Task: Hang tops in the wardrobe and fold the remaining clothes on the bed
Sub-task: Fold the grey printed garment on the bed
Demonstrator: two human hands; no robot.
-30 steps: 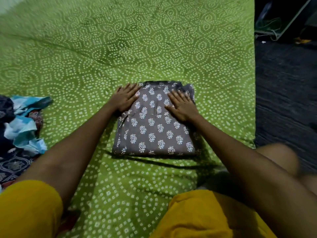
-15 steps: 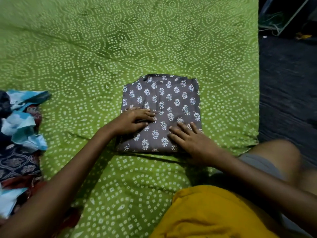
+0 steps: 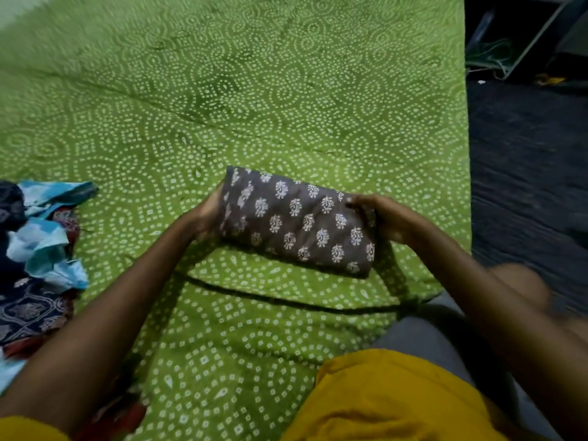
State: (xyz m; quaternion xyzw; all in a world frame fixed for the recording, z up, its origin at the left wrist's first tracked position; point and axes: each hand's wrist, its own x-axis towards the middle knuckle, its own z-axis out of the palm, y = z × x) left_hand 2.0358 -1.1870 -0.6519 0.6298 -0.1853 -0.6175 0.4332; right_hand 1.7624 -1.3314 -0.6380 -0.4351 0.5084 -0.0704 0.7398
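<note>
Green dotted bedsheet, pile of blue and dark clothes on its left edge

We see a folded garment of matt grey cloth, soft-looking, printed with small white leaf sprigs. Beneath it the bedsheet is matt green cotton-like cloth, dotted in white and lightly creased. Left of the garment, a pile of clothes mixes thin pale-blue fabric with dark patterned cloth. Right of the garment, past the sheet's edge, the floor looks dark, dull and rough-textured.
</note>
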